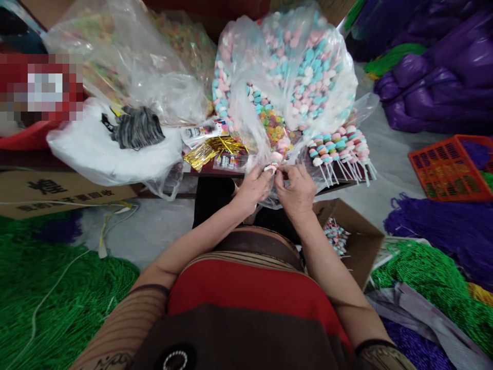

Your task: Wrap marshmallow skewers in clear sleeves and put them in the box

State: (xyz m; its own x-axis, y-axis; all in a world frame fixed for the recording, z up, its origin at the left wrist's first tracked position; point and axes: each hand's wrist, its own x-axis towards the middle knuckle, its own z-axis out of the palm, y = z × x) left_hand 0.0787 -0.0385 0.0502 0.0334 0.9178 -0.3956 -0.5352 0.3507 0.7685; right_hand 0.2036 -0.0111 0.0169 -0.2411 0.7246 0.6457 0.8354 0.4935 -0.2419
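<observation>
While the left hand (257, 184) and right hand (296, 191), fingers closed, grip a rounded pink-and-white candy stack (277, 156) at the near edge of the dark red surface (26, 160), it seems light and squashable, best pinched at its lower end.

Around you: grey floor (165, 226), left of centre; dark-red table (23, 160), left; purple bags (435, 85), upper right; orange crate (442, 172), right.

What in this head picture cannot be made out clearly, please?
All in the head view:
Held candy: lower end hidden by left hand and right hand.
Small packet: print too small.
Red container: cut off by left edge, partly pixelated.
Orange crate: cut off by right edge.
</observation>
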